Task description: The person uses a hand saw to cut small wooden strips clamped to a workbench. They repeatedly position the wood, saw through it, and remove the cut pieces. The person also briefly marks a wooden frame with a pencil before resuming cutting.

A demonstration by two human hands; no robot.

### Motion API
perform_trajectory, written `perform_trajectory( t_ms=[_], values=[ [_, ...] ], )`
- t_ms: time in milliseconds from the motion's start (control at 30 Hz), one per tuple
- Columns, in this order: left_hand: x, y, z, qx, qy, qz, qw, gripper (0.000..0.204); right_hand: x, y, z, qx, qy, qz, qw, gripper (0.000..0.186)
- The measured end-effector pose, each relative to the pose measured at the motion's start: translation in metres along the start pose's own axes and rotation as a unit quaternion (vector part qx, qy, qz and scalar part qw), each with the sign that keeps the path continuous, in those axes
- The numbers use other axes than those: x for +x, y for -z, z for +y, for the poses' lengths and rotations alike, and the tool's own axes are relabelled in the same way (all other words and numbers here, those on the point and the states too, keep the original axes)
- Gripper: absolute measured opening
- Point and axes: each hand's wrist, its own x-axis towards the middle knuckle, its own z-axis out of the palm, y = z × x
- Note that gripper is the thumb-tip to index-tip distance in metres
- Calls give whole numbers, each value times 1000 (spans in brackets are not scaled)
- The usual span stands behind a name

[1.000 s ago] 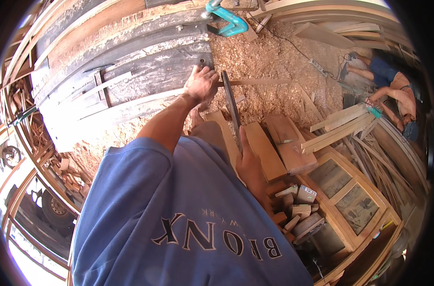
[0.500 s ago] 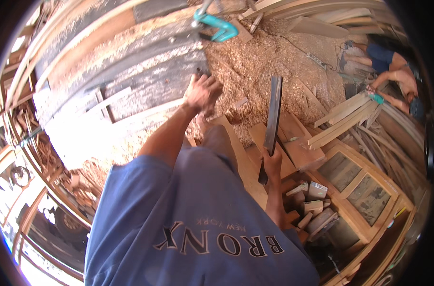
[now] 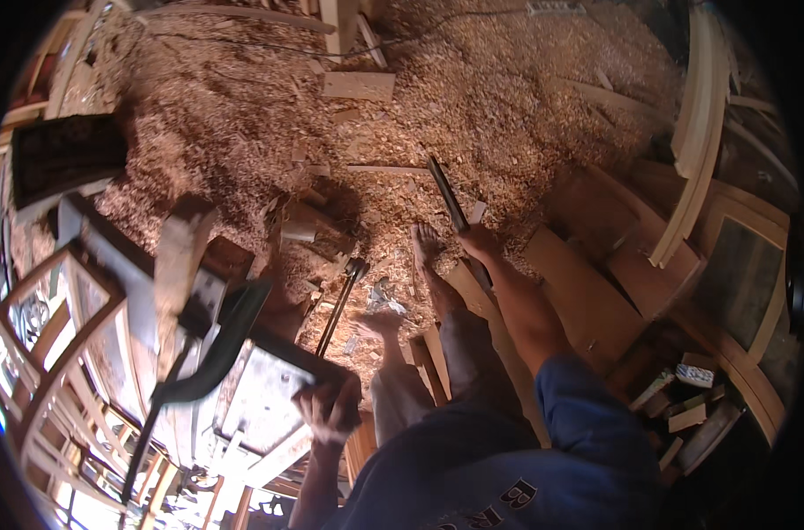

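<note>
My right hand (image 3: pixel 481 243) is wrapped around a long, narrow dark bar (image 3: pixel 448 193), whose far end points up and left over the shavings. It looks flat and straight; its material cannot be made out. My left hand (image 3: pixel 329 411) is curled against the dark end of the workbench (image 3: pixel 265 389), its fingers bent over the edge. Close to that hand, a thin metal rod with a dark head (image 3: pixel 342 300) slants up from the bench end. On the bench to the left stands a dark green curved tool handle (image 3: pixel 216 353) with a cord.
Wood shavings (image 3: pixel 473 115) cover the floor around my bare feet. Brown boards (image 3: pixel 587 287) lie to the right, beside a framed panel (image 3: pixel 755 221) and a box of wood offcuts (image 3: pixel 685 406). Long pale strips (image 3: pixel 702 115) jut in at upper right. A cable (image 3: pixel 402 40) crosses the far floor.
The view has swung right, so the bench now lies at lower left. My right hand still grips the dark bar. My left hand has gone from the bench top to its end.
</note>
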Motion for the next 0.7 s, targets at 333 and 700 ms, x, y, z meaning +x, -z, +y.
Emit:
perform_trajectory(
  t_ms=[333, 700],
  values=[
    [45, -40, -24, 7, 100, -25, 995, 24, 271, -94, -45, 106, 188, 247, 945, 21],
    [50, -33, -17, -10, 110, -23, 994, 24, 229, -76, -45, 117, 100, 38, 987, 23]
  ],
)
